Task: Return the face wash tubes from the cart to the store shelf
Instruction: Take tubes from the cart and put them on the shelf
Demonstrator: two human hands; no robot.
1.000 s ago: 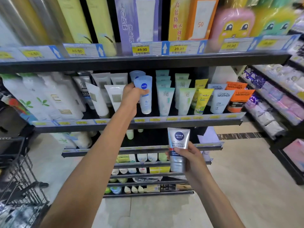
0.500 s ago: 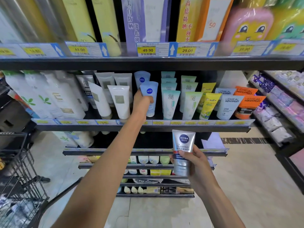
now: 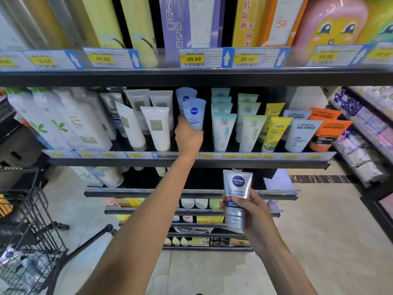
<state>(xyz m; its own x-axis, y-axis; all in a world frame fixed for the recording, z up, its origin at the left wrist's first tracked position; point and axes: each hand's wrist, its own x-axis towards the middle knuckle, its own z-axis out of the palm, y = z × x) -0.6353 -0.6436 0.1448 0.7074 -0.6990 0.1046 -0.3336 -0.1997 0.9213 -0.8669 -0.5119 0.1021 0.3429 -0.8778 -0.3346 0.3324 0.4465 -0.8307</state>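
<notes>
My left hand (image 3: 188, 136) grips the lower half of a light blue Nivea tube (image 3: 194, 112) that stands upright on the middle shelf (image 3: 263, 161), right in front of a second blue Nivea tube (image 3: 184, 95). The tube's base is hidden behind my fingers. My right hand (image 3: 254, 211) holds a silver Nivea Men oil control tube (image 3: 237, 199) upright, below the shelf edge and in front of the lower shelves. The black wire cart (image 3: 25, 248) stands at the lower left.
White tubes (image 3: 157, 128) stand just left of the blue ones, teal tubes (image 3: 223, 130) just right. Green, yellow, L'Oreal grey and orange tubes (image 3: 328, 133) fill the right. White bottles (image 3: 70, 122) sit far left. Another shelving unit (image 3: 365, 133) runs along the right aisle.
My left hand has moved the blue Nivea tube slightly right and back into its row on the shelf. The right hand keeps the silver tube in about the same place.
</notes>
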